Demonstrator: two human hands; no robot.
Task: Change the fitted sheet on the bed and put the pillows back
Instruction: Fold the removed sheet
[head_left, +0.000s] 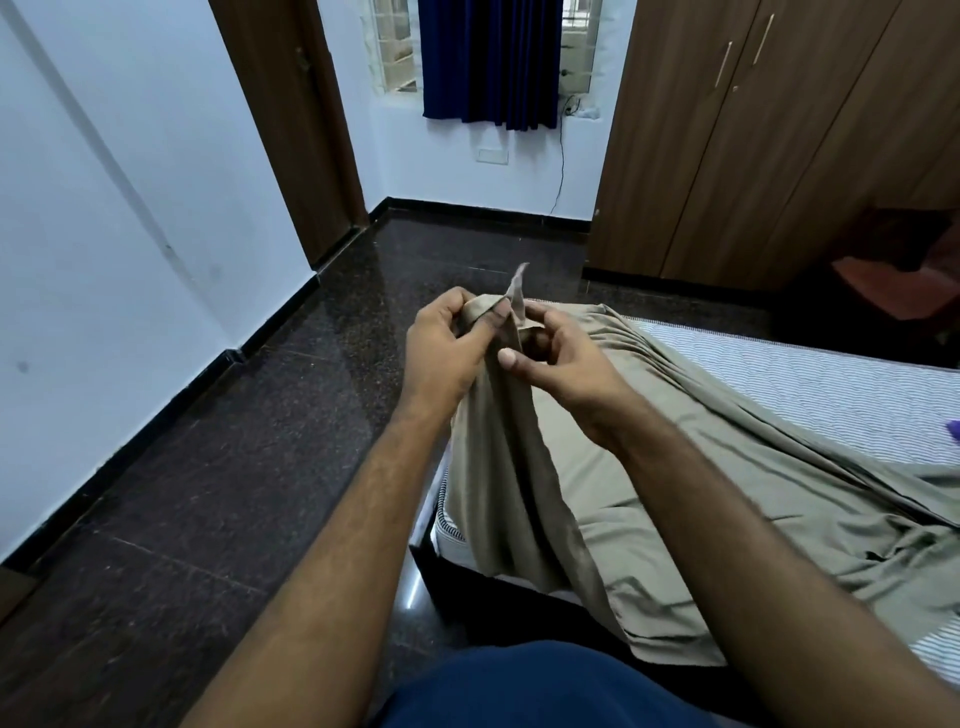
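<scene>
Two hands are working one corner of the fitted sheet (597, 467) in the head view; I am seeing my left hand (441, 348) gripping the bunched hem with its fingers (496, 318) curled round the cloth, and my right hand (566, 353) pinching the same corner just beside it, thumb forward; the rest of the olive sheet is lying rumpled across the mattress (810, 379), whose striped ticking is showing bare at the far side. I am judging the cloth light, limp and a little slick, so it is likely to slide and sag unless held at the hem or corner seam, where the fabric is doubled. No container is showing; the wardrobe (753, 130) is standing closed, contents hidden; pillows are not in view.
</scene>
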